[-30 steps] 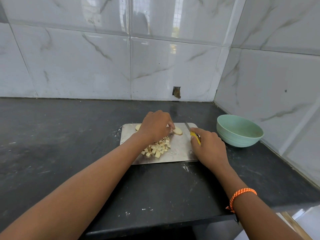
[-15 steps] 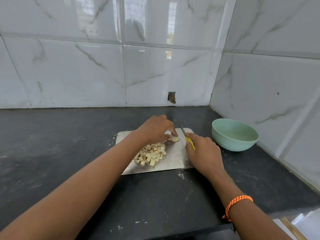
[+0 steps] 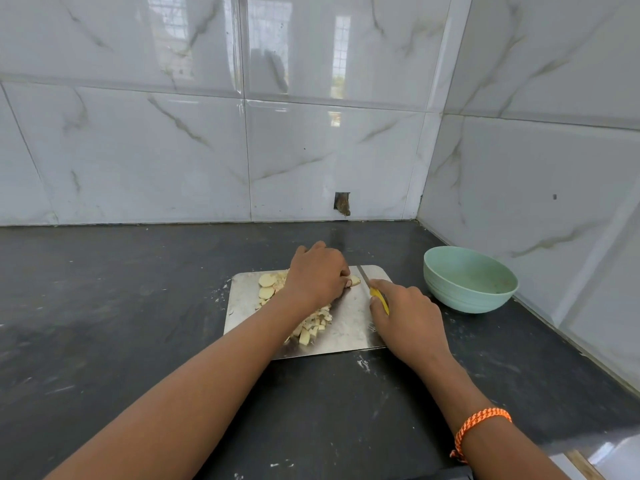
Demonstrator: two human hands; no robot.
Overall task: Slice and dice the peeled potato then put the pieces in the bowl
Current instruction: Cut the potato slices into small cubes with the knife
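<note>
Pinning a potato slice (image 3: 354, 281) under left hand (image 3: 317, 273), beside knife (image 3: 372, 288).

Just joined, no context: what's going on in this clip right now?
A person is dicing potato on a shiny metal cutting board on a dark countertop. The left hand pins a pale potato slice while the right hand holds a yellow-handled knife beside it. Diced potato cubes and uncut round slices lie on the board. The mint-green bowl has no pieces in it yet.
</note>
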